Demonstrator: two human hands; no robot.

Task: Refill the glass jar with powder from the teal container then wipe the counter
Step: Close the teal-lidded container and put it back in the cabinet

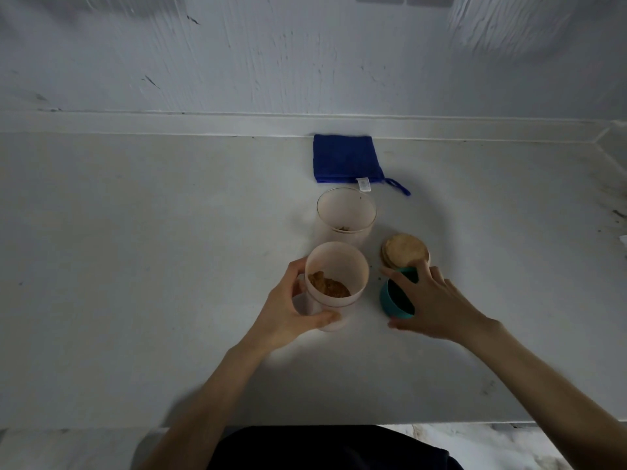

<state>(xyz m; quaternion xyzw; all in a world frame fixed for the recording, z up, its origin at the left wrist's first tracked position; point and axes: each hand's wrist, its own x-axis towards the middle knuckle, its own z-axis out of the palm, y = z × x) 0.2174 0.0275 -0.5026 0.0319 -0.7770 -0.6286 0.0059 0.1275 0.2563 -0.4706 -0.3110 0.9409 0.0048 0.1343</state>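
1. The left hand [288, 307] grips a frosted container [334, 283] standing upright on the counter [135, 266], thumb curled across its near side and fingers wrapped round the far left side. A clump of brown powder [327, 287] lies at its bottom.
2. The right hand [437, 307] reaches over a teal lid [393, 300], which is tilted with its dark inside facing left. The fingers are spread across its top and right edge, and the thumb lies low by its near rim.
3. The glass jar [346, 215] stands open just behind the frosted container, close enough that their outlines overlap. Only a trace of brown powder shows at its base.
4. A round wooden lid [403, 251] lies flat just beyond the right fingertips, right of the jar and touching or nearly touching the teal lid; which one cannot be told.
5. A folded blue cloth [346, 159] with a white tag and hanging loop lies against the back ledge, directly behind the jar and near it.
6. The counter stretches wide and bare to the left of the left hand and to the right of the right forearm. Its front edge runs just before the person's dark clothing [332, 449]; the wall [305, 62] bounds the back.
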